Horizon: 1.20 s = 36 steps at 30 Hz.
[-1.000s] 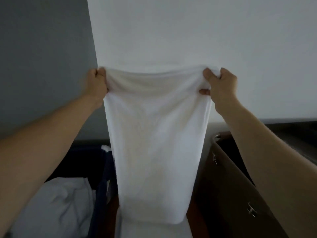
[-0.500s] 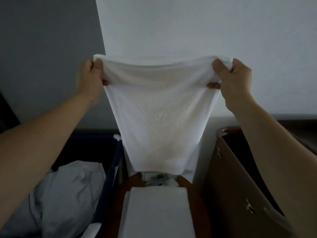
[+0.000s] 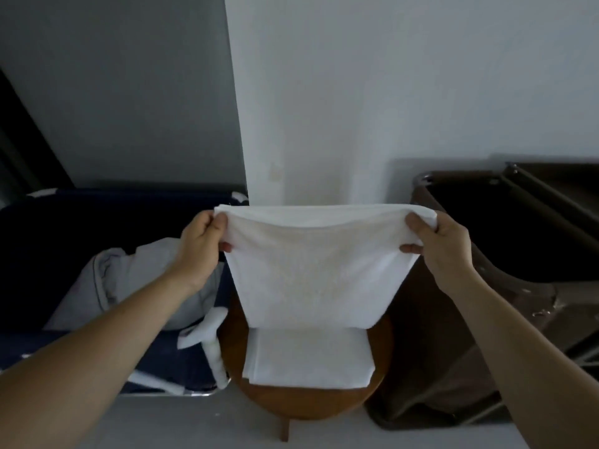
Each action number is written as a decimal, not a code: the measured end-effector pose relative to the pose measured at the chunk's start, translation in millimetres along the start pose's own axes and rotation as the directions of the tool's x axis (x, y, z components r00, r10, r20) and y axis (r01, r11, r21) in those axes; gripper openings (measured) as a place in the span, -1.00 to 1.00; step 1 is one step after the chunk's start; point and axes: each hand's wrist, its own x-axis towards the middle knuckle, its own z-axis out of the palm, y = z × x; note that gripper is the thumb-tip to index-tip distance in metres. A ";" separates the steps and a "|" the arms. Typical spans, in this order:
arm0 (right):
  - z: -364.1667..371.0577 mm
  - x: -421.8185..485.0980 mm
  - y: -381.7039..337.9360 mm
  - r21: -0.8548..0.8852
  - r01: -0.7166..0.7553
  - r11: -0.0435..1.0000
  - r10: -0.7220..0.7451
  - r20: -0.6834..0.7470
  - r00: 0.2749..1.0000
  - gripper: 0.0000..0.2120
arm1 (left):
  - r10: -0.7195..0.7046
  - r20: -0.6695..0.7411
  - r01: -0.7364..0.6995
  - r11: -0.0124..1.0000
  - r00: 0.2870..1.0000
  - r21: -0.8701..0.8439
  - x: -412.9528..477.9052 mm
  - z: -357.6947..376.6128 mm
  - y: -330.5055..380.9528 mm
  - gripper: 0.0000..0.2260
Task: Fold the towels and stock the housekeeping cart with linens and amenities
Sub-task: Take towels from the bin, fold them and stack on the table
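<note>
Head camera, looking down in dim light: a person holds a white towel (image 3: 316, 270) up in front of a pale wall (image 3: 389, 76). The left hand (image 3: 202, 244) pinches the towel's top left corner, thumb in front and fingers curled behind; the right hand (image 3: 444, 251) grips the top right corner the same way. The towel hangs doubled between them, its lower edge just above a folded white towel (image 3: 308, 358) lying flat on a round wooden stool (image 3: 308, 405) near the viewer. Left of the stool stands a dark blue laundry bin (image 3: 129, 202) with crumpled grey linen (image 3: 129, 286) inside. On the right stands a brown fabric bin (image 3: 437, 351); its inside is too dark to tell what it holds.
</note>
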 end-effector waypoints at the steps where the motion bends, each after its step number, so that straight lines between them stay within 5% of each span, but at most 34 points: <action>1: -2.9 -16.2 10.3 -0.031 -0.024 0.999 0.025 0.006 1.000 -0.97 | -0.032 0.025 0.032 0.999 0.999 0.003 -17.2 -2.5 -11.8 -0.82; 13: -25.8 -104.7 72.4 -0.221 -0.193 0.956 0.215 0.076 0.974 -0.94 | -0.248 0.131 0.240 0.968 0.960 0.076 -104.9 -17.5 -73.1 -0.79; 20: -4.1 -27.3 117.7 -0.365 -0.243 0.899 0.293 0.089 0.952 -0.88 | -0.315 0.143 0.280 0.934 0.938 0.223 -39.7 18.5 -110.9 -0.75; 25: 32.7 64.7 180.9 -0.370 -0.322 0.872 0.387 0.115 0.915 -0.86 | -0.408 0.013 0.375 0.850 0.913 0.370 54.3 73.4 -169.7 -0.81; 32: 108.4 153.4 321.3 -0.411 -0.530 0.741 0.625 0.134 0.769 -0.85 | -0.674 -0.123 0.651 0.626 0.729 0.428 128.8 133.6 -309.2 -0.77; 36: 129.8 154.9 390.8 -0.468 -0.603 0.646 0.717 0.101 0.689 -0.80 | -0.732 -0.078 0.692 0.597 0.677 0.406 143.8 154.7 -355.3 -0.80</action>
